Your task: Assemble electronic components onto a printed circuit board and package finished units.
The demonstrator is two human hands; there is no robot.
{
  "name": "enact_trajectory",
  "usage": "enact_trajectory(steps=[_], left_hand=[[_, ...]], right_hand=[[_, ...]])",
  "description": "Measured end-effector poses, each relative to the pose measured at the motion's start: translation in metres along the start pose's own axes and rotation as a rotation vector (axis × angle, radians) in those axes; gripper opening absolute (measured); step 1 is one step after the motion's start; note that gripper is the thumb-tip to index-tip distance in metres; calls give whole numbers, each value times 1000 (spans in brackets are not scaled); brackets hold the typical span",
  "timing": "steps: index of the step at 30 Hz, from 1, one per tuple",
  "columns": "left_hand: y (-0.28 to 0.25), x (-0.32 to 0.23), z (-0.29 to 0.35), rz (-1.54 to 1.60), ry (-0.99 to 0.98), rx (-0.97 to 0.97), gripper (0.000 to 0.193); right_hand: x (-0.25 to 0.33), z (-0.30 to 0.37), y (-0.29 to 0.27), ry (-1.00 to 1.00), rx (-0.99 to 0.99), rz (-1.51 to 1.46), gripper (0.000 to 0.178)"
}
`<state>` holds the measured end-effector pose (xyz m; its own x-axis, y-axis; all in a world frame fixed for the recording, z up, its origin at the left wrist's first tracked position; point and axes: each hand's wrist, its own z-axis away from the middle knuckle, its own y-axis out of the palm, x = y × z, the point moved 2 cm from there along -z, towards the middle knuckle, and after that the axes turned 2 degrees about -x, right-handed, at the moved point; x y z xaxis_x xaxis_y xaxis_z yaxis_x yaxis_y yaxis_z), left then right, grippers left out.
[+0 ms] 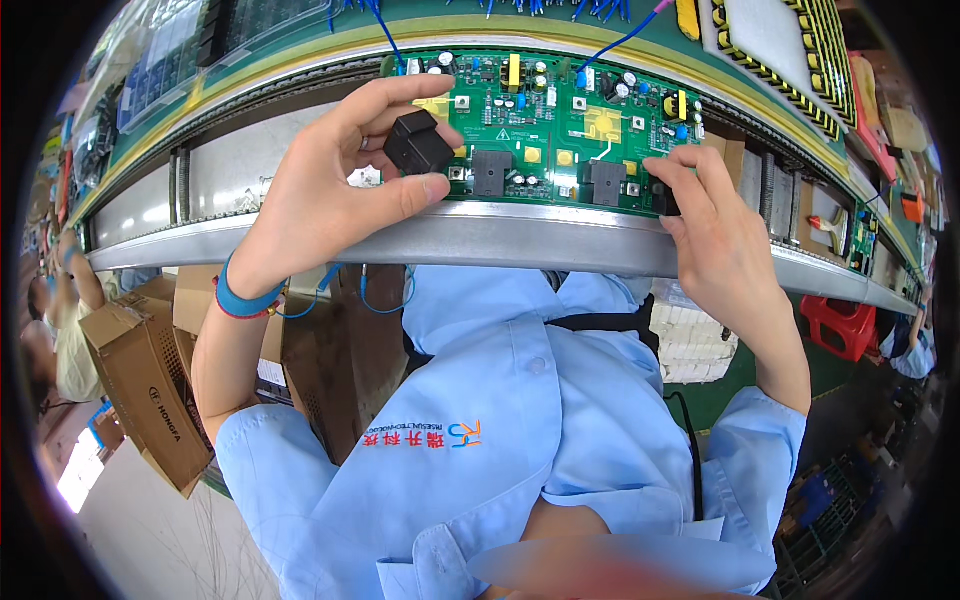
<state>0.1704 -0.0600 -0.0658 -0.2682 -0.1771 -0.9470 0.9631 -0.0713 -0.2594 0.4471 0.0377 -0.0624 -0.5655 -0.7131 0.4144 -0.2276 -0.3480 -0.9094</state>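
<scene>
My left hand (315, 185) is closed around black box-shaped relays (420, 143), apparently two side by side, held above the left end of a green circuit board (550, 120). At the board's right end my right hand (725, 225) has its thumb and index finger around another black relay (660, 196), mostly hidden by the fingers. Two similar black relays, one left of centre (490, 173) and one further right (607, 184), sit on the board near its front edge. Small capacitors, yellow transformers and blue parts stand along its far side.
The board lies on a conveyor with a metal front rail (560, 236). Blue wires (608, 45) reach the board from behind. A tray of yellow-and-black parts (790, 50) stands at the far right. Cardboard boxes (150, 370) are at lower left, a red stool (840, 325) at right.
</scene>
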Motion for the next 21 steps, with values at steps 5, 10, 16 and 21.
enact_trajectory(steps=[5, 10, 16, 21], left_hand=[[-4, 8, 5, -113, 88, -54, 54], [-8, 3, 7, -300, 127, -61, 45], [-9, 6, 8, -441, 140, -89, 43], [-3, 4, 6, -843, 343, -42, 41]], right_hand=[[3, -5, 1, -87, -76, 93, 45], [-1, -6, -2, -74, -71, 128, 46], [-7, -5, -12, -40, -13, 9, 51], [-19, -29, -27, -24, -199, -266, 43]])
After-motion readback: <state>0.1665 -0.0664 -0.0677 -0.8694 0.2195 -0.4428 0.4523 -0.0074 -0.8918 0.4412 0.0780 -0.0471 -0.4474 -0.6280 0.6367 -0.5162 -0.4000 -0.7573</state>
